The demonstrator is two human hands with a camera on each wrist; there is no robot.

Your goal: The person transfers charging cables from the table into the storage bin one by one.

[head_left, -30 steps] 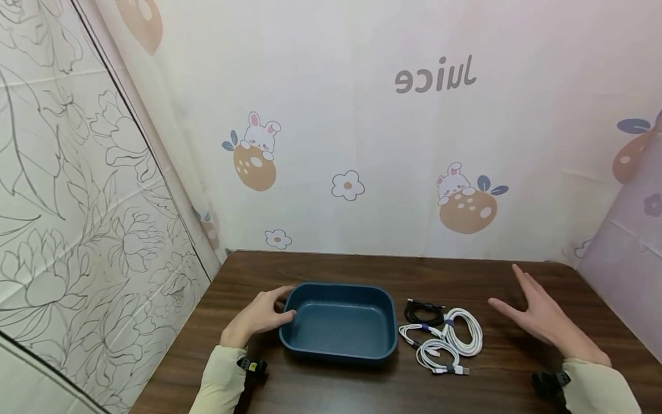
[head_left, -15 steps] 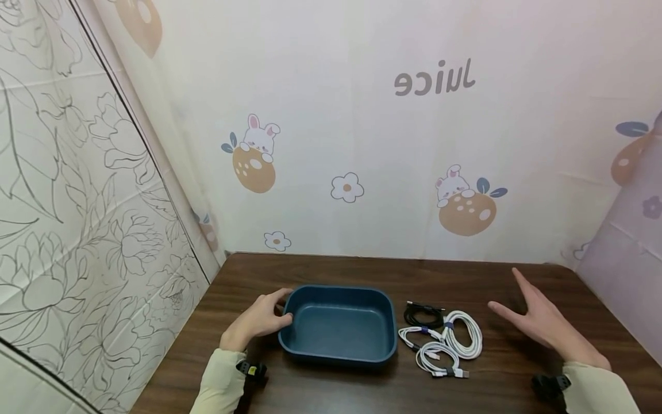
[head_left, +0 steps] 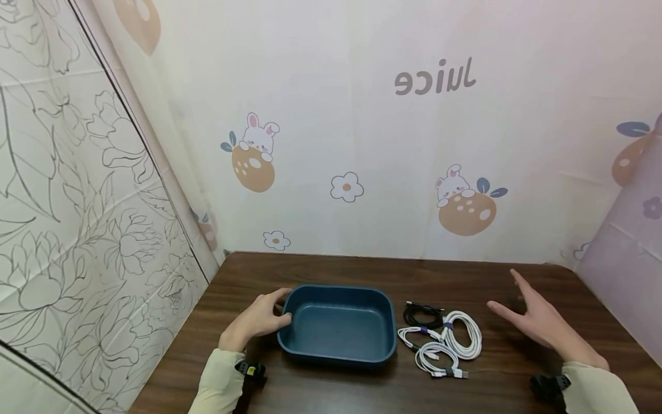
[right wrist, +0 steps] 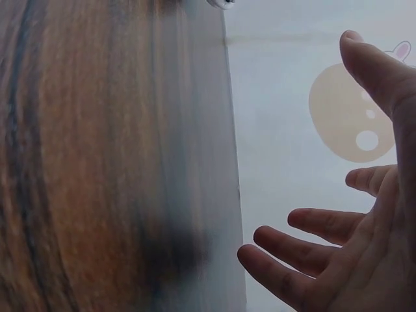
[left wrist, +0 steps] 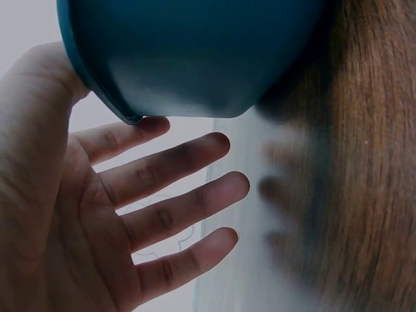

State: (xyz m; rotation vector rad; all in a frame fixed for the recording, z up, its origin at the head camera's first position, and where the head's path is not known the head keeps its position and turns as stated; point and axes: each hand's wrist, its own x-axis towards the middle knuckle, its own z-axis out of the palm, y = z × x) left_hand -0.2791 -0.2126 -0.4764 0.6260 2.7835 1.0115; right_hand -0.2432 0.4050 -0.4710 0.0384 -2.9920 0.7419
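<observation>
A dark blue rectangular storage bin (head_left: 336, 333) with rounded corners stands on the table, with nothing inside it. At its left end my left hand (head_left: 256, 319) pinches the rim, thumb over the edge and index finger at the outer side. The left wrist view shows the other fingers (left wrist: 188, 208) spread below the bin wall. To the right of the bin lie a coiled black cable (head_left: 421, 314) and several coiled white cables (head_left: 464, 336), bundled with small ties. My right hand (head_left: 543, 316) hovers right of the cables, fingers extended and thumb apart, holding nothing.
The dark wood-grain table (head_left: 351, 391) ends at the back against a printed curtain (head_left: 362, 144) with rabbits and fruit. A white flower-patterned panel (head_left: 103, 230) closes off the left side. Both wrists carry a small black camera strap.
</observation>
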